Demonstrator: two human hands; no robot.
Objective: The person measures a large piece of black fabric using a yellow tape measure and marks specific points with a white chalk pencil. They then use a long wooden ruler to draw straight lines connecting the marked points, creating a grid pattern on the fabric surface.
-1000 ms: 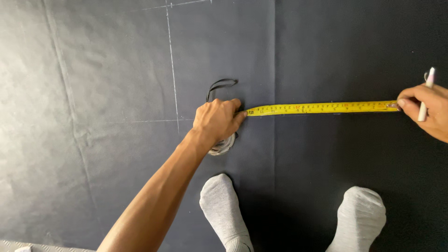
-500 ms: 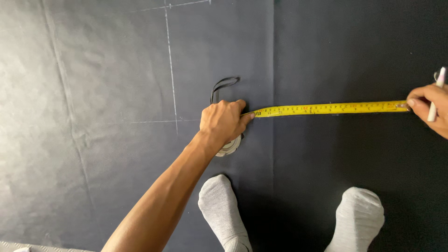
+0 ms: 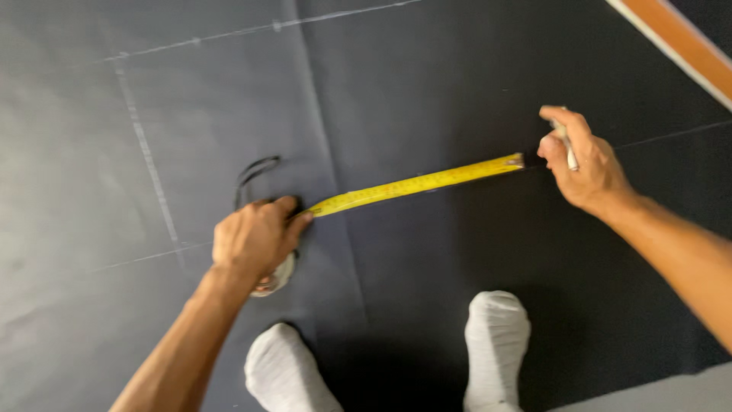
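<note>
A yellow tape measure blade (image 3: pixel 415 183) lies stretched over dark fabric (image 3: pixel 427 84) on the floor. My left hand (image 3: pixel 255 238) presses down on the round tape measure case (image 3: pixel 276 276), which peeks out under the palm; a black wrist loop (image 3: pixel 252 172) curls beyond it. My right hand (image 3: pixel 583 164) hovers at the blade's far end (image 3: pixel 517 160), gripping a white marker (image 3: pixel 563 139) between thumb and fingers. The marker tip is hidden by the fingers.
White chalk lines (image 3: pixel 145 152) cross the fabric at left and top. My two feet in white socks (image 3: pixel 496 343) stand at the bottom. An orange-and-white strip (image 3: pixel 679 53) runs across the top right corner. A pale floor edge (image 3: pixel 671 389) shows bottom right.
The camera view swung to the right, so the tape now runs tilted. My right hand has come further into view, lifted slightly off the tape's end. My left hand still holds the case.
</note>
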